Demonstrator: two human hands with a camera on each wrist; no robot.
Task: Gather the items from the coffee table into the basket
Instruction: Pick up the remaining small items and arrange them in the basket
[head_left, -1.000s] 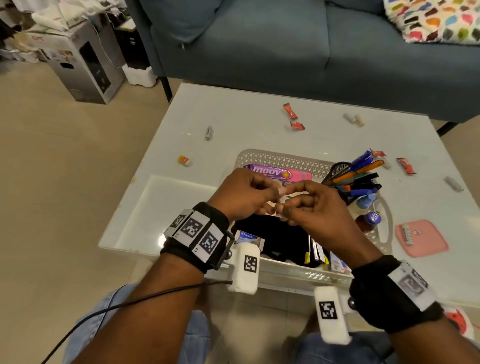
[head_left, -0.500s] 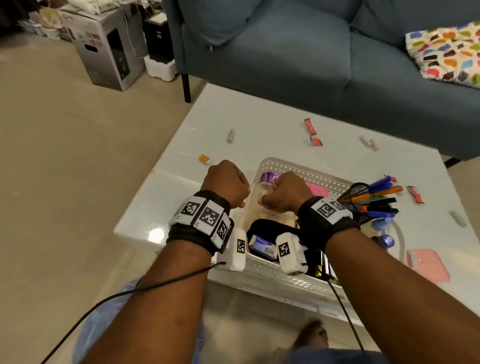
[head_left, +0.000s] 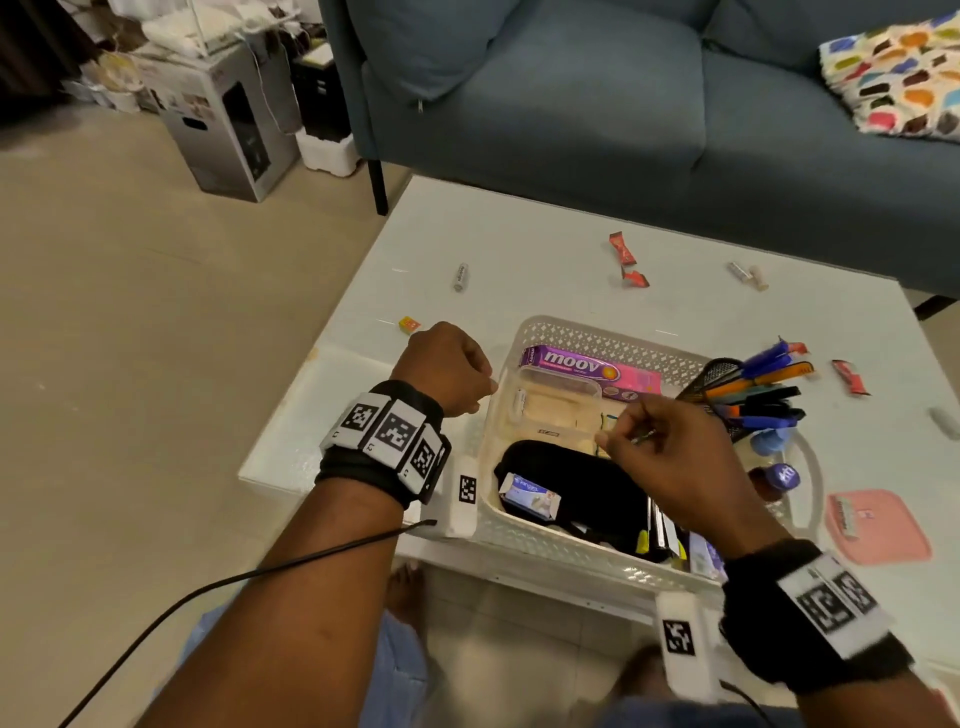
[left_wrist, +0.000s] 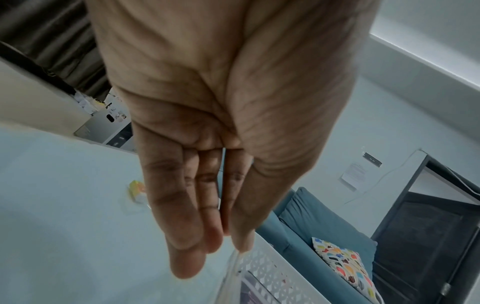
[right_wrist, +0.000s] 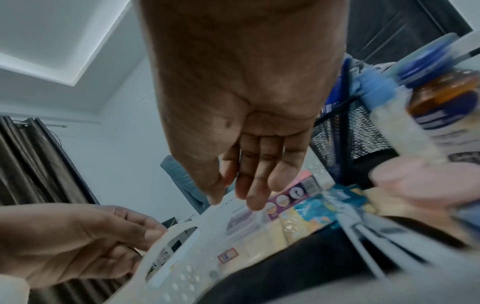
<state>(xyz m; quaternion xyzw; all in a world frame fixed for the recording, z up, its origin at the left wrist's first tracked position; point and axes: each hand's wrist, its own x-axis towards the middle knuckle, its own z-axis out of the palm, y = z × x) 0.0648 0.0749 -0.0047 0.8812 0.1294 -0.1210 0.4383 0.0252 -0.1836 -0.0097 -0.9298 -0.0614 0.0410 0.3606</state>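
The white lattice basket (head_left: 597, 338) stands at the table's near edge and holds a purple moov box (head_left: 571, 358), a clear container (head_left: 556, 405), a black pouch (head_left: 571, 483) and a mesh pen holder (head_left: 727, 379). My left hand (head_left: 483, 387) hovers by the basket's left rim (left_wrist: 259, 265) with relaxed fingers (left_wrist: 182, 226) and holds nothing. My right hand (head_left: 618, 431) hangs over the basket's middle; its fingers (right_wrist: 257, 185) point down loosely and I see nothing between them. Still on the table are red wrappers (head_left: 623, 248), a grey tube (head_left: 460, 276) and a small orange piece (head_left: 409, 325).
Two pale small cylinders (head_left: 748, 275), another red wrapper (head_left: 850, 376), a grey piece (head_left: 943, 421) and a pink flat pad (head_left: 878, 527) lie on the white coffee table (head_left: 519, 249). A blue sofa (head_left: 623, 104) stands behind it, cardboard boxes (head_left: 228, 119) on the floor at left.
Both hands pinched a small pale item together above the basket, dipped into it, and have now drawn apart with nothing held. The left hand moved out beside the left rim.
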